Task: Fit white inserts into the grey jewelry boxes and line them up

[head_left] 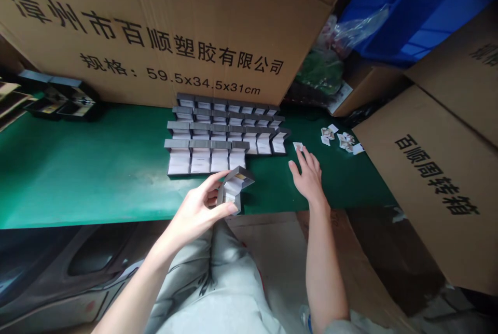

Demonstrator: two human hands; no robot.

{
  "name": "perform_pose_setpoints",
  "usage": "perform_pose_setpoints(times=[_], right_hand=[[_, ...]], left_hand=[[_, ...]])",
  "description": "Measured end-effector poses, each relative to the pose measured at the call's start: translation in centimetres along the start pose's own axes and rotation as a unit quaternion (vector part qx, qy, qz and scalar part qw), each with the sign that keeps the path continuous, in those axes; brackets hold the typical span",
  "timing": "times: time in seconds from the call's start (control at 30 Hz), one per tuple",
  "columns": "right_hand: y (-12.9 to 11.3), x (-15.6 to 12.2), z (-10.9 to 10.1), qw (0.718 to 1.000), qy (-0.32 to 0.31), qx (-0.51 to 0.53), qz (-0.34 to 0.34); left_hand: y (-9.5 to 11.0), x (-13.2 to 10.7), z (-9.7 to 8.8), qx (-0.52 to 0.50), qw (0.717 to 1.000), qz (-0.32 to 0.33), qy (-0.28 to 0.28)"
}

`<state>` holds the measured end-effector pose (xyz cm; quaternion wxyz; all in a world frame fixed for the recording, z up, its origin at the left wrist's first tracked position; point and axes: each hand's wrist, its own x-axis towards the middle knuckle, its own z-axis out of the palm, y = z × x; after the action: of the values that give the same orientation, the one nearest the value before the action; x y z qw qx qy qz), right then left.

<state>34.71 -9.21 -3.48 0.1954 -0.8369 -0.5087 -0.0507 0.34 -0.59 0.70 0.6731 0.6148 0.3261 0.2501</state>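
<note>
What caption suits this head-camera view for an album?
A left hand holds an open grey box near rows of matching boxes on a green mat; the right hand nears white cards.

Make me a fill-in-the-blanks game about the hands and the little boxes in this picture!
1. The hand holding the open grey box is the person's ____ one.
2. The tabletop under the rows of boxes is ____.
3. The plastic crate at the top right is ____.

Missing words: left, green, blue.
</note>
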Motion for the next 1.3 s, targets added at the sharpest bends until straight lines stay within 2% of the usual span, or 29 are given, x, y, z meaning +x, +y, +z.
perform_pose_setpoints(times=[0.13, 0.5, 0.8, 0.93, 1.0, 1.07, 1.1, 1.23, 1.3], right_hand=[[0.0, 0.2, 0.0, 1.000, -0.019, -0.020, -0.015], [-0.2, -0.2, 0.1, 0.992, 0.099, 0.075, -0.017], [-0.8, -0.8, -0.8, 0.979, 0.142, 0.147, 0.022], [-1.1, -1.5, -1.3, 0.977, 0.138, 0.164, 0.016], [-1.8, -2.2, -1.3, 0.969, 0.136, 0.203, 0.037], [-3.0, -3.3, -0.9, 0.945, 0.138, 0.283, 0.089], [-4.0, -4.0, -0.7, 0.924, 0.142, 0.334, 0.124], [-9.2, -6.6, 0.2, 0.816, 0.163, 0.504, 0.234], [-12.0, -7.3, 0.4, 0.768, 0.175, 0.557, 0.262]], left_hand=[[0.2, -0.1, 0.0, 0.001, 1.000, 0.001, 0.004], [-0.1, 0.1, -0.1, 0.013, 1.000, 0.002, 0.002], [0.3, -0.1, 0.1, 0.009, 1.000, -0.004, 0.006], [0.4, -0.1, 0.1, 0.002, 1.000, -0.003, 0.003], [0.3, -0.1, 0.1, -0.004, 1.000, -0.003, -0.002], [0.3, -0.1, 0.1, -0.008, 1.000, -0.007, -0.004], [0.3, -0.1, 0.1, -0.006, 1.000, -0.009, -0.004], [0.2, -0.1, 0.1, 0.003, 1.000, -0.009, 0.001], [0.2, 0.0, 0.1, 0.000, 1.000, -0.005, 0.002]])
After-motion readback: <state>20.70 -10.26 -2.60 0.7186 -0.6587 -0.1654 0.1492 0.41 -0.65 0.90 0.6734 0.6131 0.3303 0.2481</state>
